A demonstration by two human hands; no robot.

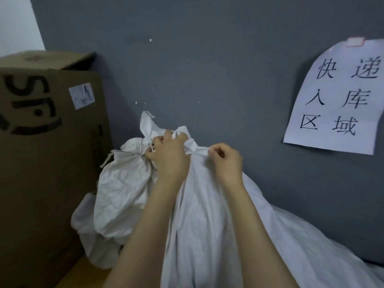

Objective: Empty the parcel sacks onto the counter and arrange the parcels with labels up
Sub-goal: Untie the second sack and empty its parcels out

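Two white cloth parcel sacks stand against the grey wall. The nearer, larger sack (pixel 207 225) fills the lower middle, its neck tied in a knot (pixel 192 147) at the top. My left hand (pixel 169 156) is closed on the knot's left side. My right hand (pixel 225 161) pinches the fabric just right of the knot. The second sack (pixel 122 183) sits behind and to the left, crumpled, its tied neck sticking up beside my left hand. No parcels show; the contents of both sacks are hidden.
A big brown cardboard box (pixel 45 152) with a white label stands at the left, touching the second sack. A paper sign (pixel 340 98) with black characters hangs on the grey wall (pixel 207 69) at the right. A strip of wooden surface (pixel 83 273) shows at bottom left.
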